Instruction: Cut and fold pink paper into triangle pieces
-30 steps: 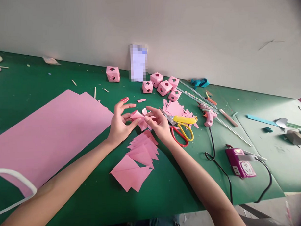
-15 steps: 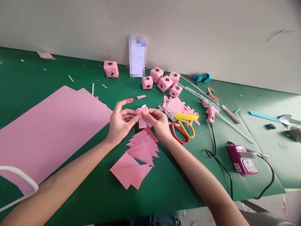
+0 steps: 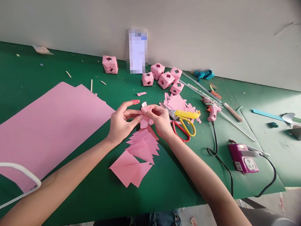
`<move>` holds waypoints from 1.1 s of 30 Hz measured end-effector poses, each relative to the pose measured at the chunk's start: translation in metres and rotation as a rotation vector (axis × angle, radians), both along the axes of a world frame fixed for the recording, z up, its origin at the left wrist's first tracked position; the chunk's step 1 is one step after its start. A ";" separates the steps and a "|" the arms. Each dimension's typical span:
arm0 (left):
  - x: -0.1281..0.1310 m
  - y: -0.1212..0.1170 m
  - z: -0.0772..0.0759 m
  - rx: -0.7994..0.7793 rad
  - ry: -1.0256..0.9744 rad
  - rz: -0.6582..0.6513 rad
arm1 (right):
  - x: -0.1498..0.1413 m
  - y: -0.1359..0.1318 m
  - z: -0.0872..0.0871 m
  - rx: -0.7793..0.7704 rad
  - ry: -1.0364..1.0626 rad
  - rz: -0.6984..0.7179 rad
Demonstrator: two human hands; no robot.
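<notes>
Both hands pinch a small folded piece of pink paper (image 3: 144,122) above the green table. My left hand (image 3: 121,122) grips its left side with thumb and fingers, the wrapped index finger raised. My right hand (image 3: 161,119) is closed on its right side, thumb on top, and hides part of the folds. Just below lies a fanned row of pink paper squares (image 3: 139,148), creased and overlapping. Beside my right hand are scissors (image 3: 183,133) with red and yellow handles and a yellow cutter (image 3: 187,114), resting by pink paper scraps (image 3: 177,102).
Large pink sheets (image 3: 54,129) cover the left. Several folded pink paper balls (image 3: 166,80) and a phone (image 3: 138,52) stand along the wall. To the right lie a glue gun (image 3: 213,110), clear sticks (image 3: 237,126) and a purple power socket block (image 3: 243,158) with black cords.
Both hands have shifted slightly right with the folded paper, which has turned and is more covered by my right fingers. The view has tilted a little; the surrounding things rest where they were.
</notes>
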State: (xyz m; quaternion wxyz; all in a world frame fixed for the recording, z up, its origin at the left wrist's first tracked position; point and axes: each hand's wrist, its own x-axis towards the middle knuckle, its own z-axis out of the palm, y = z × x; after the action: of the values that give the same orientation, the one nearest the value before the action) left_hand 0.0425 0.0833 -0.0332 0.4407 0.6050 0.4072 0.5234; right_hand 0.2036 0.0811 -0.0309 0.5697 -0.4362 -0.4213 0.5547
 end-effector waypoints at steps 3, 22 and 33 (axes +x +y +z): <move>0.000 -0.001 0.000 0.019 0.014 0.012 | 0.000 0.000 -0.001 -0.004 -0.031 -0.007; 0.002 -0.004 0.000 0.074 0.026 0.067 | -0.002 -0.002 0.000 -0.013 0.054 0.016; 0.002 -0.001 0.005 0.022 -0.023 0.095 | 0.002 0.000 0.001 -0.018 0.018 0.003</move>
State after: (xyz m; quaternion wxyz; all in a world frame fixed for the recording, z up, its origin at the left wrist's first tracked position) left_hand 0.0446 0.0823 -0.0283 0.4131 0.5837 0.4247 0.5552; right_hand 0.2056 0.0813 -0.0294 0.5686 -0.4359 -0.4117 0.5632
